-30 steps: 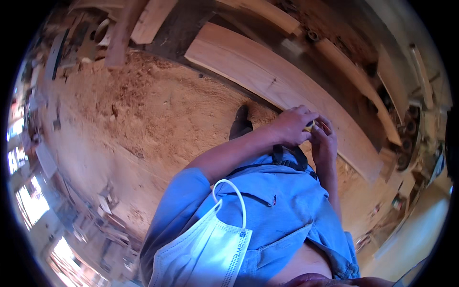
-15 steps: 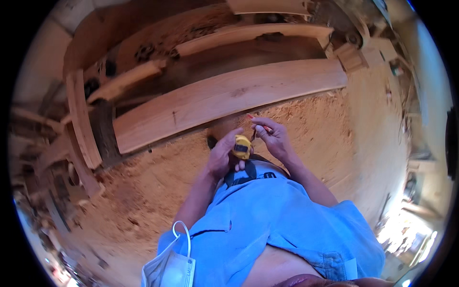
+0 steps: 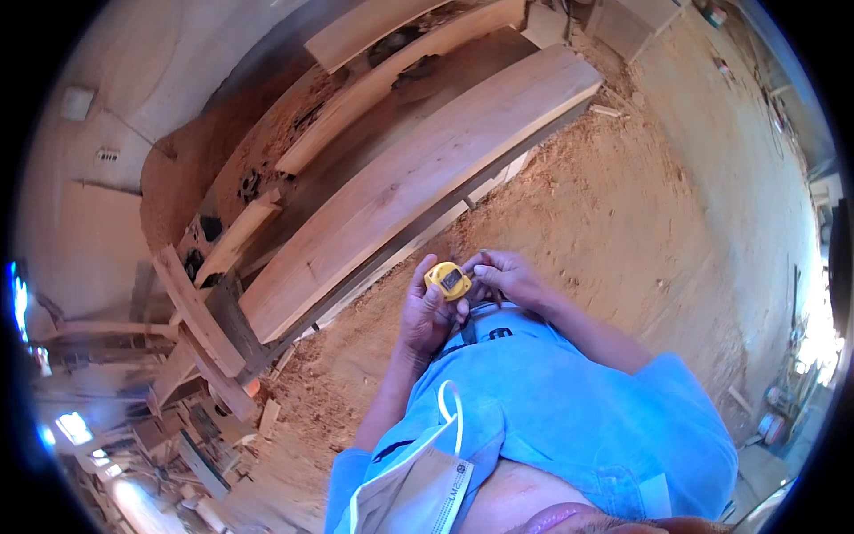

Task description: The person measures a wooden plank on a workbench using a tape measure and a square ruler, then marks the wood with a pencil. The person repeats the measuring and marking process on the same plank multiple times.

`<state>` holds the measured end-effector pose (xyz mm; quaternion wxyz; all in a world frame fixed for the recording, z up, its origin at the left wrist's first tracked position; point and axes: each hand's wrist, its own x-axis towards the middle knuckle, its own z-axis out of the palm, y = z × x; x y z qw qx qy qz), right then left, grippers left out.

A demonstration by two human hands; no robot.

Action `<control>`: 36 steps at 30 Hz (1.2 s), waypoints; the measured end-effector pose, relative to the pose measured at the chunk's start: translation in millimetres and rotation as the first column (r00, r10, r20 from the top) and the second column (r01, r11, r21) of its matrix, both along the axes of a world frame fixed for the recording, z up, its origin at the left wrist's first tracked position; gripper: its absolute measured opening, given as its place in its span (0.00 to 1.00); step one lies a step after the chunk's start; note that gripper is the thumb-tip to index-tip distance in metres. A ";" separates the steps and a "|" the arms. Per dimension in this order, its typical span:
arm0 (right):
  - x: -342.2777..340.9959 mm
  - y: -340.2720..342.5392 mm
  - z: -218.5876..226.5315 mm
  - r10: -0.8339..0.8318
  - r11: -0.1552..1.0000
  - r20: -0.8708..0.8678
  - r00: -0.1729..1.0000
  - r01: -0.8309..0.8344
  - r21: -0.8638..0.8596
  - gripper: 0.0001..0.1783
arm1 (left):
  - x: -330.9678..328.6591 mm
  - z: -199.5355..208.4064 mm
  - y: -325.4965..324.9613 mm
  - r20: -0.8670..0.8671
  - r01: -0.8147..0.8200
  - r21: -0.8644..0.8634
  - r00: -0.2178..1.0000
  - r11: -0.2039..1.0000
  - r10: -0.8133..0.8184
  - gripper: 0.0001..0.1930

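Note:
My left hand is wrapped around a yellow tape measure with a dark label on its face, held in front of my waist. Close against the tape measure's right side, my right hand has its fingers bent and pinched together; what they grip is hidden at this angle. Beyond both hands lies a long, wide wooden plank, slanting from lower left to upper right, raised on a dark support. Neither hand touches the plank.
More planks lie behind the wide one. At its left end stand crossed timbers, with scrap wood piled below. Sawdust covers the brown floor. A white face mask hangs in front of my blue shirt.
My view has turned, so the plank slants more steeply. My right hand has come closer to the tape measure. The thin red stick seen in its fingers before no longer shows clearly.

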<state>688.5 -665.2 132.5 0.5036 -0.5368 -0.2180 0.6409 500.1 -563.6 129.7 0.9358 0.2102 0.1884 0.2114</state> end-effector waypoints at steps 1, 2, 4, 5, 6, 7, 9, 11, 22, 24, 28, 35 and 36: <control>5.7 0.2 6.5 0.024 1.000 0.040 0.999 -0.024 0.000 0.16 | 3.8 -0.8 -0.9 -0.023 -0.003 0.034 1.000 0.999 0.004 0.30; 10.9 -1.6 5.3 0.022 1.000 0.019 1.000 -0.022 0.022 0.16 | 8.8 0.2 -2.0 -0.043 -0.006 0.069 0.999 0.998 0.009 0.30; 18.2 -6.2 -2.0 0.022 0.998 -0.022 1.000 -0.021 0.066 0.16 | 21.7 4.5 -3.3 -0.084 -0.013 0.091 0.996 0.996 0.020 0.29; 18.5 -8.1 -6.6 0.004 0.997 -0.075 0.997 0.001 0.075 0.15 | 26.2 5.4 -4.2 -0.108 -0.018 0.129 0.994 0.992 0.032 0.29; 18.6 -9.6 -11.4 -0.013 0.996 -0.128 0.992 0.023 0.083 0.14 | 30.3 6.1 -4.7 -0.132 -0.022 0.166 0.990 0.986 0.045 0.29; 19.3 -10.9 -13.8 -0.028 0.995 -0.179 0.983 0.045 0.090 0.12 | 33.9 5.9 -4.8 -0.170 -0.019 0.207 0.984 0.978 0.056 0.29; 21.0 -12.2 -14.5 -0.039 0.994 -0.181 0.983 0.057 0.098 0.12 | 37.8 2.4 -4.0 -0.244 -0.015 0.290 0.966 0.957 0.089 0.29; 22.1 -12.4 -16.3 -0.059 0.991 -0.189 0.980 0.081 0.110 0.11 | 40.4 -1.7 -1.8 -0.272 0.016 0.339 0.959 0.941 0.082 0.32; 26.0 4.0 -46.0 -0.065 0.977 -0.348 0.935 0.130 0.168 0.12 | 39.1 3.2 12.7 -0.335 0.128 0.455 0.941 0.881 0.037 0.30; 25.3 10.2 -36.6 -0.050 0.982 -0.301 0.952 0.102 0.159 0.12 | 32.5 0.1 18.1 -0.409 0.205 0.575 0.911 0.793 0.061 0.28; 16.6 21.7 -48.2 0.003 0.979 -0.305 0.952 0.060 0.195 0.12 | 26.9 3.6 29.0 -0.576 0.464 0.723 0.814 0.512 0.076 0.24; 13.2 38.2 -53.7 0.093 0.988 -0.239 0.967 -0.059 0.146 0.12 | 17.1 0.7 31.3 -0.649 0.493 0.695 0.743 0.524 0.163 0.22; 13.4 38.9 -54.0 0.107 0.987 -0.261 0.959 -0.071 0.144 0.12 | 17.3 2.7 31.1 -0.672 0.508 0.671 0.725 0.540 0.152 0.21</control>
